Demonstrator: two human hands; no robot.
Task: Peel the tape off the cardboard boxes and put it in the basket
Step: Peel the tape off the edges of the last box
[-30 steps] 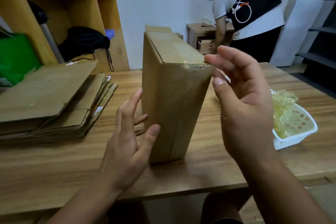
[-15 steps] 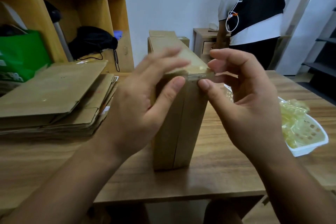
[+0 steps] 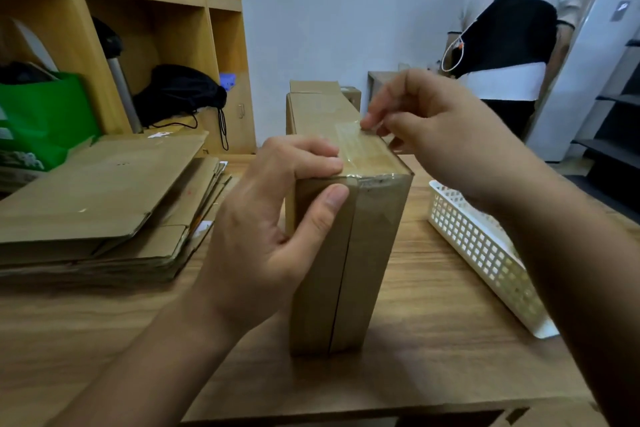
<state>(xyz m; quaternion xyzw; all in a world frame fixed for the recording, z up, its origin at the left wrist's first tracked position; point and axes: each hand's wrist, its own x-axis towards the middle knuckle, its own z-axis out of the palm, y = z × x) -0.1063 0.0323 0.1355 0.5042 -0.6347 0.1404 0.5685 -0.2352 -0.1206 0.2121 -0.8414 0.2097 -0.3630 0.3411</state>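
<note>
Head view only. Gripping the near top corner of the upright cardboard box at the centre of the frame with the left hand, fingers curling over the top edge and thumb pressing on the front face. Pinching the far end of the clear tape on the box top, just right of centre, between the closed fingertips of the right hand, with the rest of the strip lying stuck down and wrapping over the near edge. Leaving the white basket at the right of the frame on the wooden table, its contents hidden behind the right forearm. Likely risking a snapped strip or a torn cardboard surface by pulling too sharply, and tipping the tall narrow box by loosening the left-hand hold. Differing from half a second ago: working the right hand further back along the top instead of at the near corner, and clamping the left fingers down rather than stretching them across the top.
</note>
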